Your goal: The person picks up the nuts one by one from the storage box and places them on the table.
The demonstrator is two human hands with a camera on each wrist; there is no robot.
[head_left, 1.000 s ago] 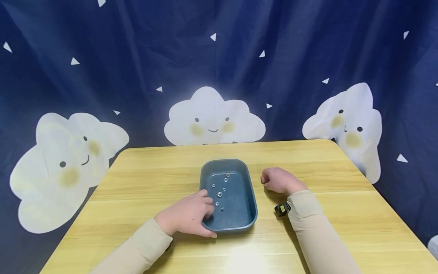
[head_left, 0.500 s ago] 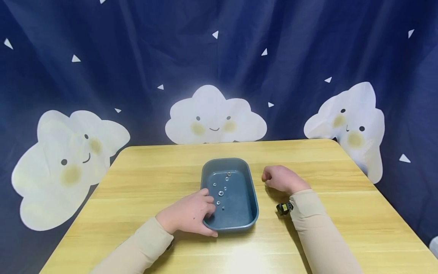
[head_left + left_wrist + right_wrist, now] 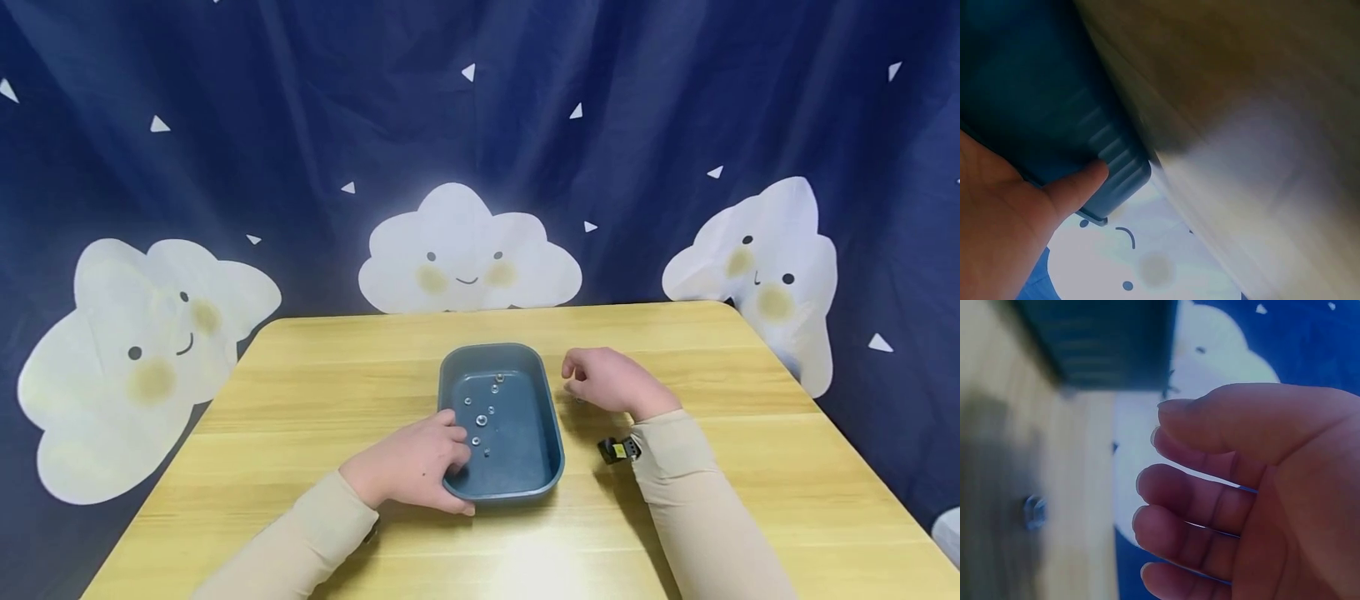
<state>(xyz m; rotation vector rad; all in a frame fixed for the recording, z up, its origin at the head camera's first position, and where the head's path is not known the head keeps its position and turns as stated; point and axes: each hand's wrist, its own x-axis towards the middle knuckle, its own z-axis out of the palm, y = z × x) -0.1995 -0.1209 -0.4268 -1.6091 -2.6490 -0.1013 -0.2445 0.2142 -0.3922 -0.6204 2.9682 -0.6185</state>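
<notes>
A dark blue-grey tray stands on the wooden table, with several small shiny metal nuts scattered over its floor. My left hand grips the tray's near left corner, fingers over the rim and thumb against the outer wall. The left wrist view shows that thumb on the ribbed side. Beyond the tray's right side, my right hand hovers over the table with loosely bent fingers and nothing between them. Below it lies one small metal nut on the wood, blurred in the right wrist view.
The wooden table reaches back to a dark blue curtain with white cloud faces. A small black camera sits at the right wrist.
My right hand has risen off the table and shifted slightly away and left, its fingers loosening. The nut beneath stays on the table. My left hand keeps its grip on the tray.
</notes>
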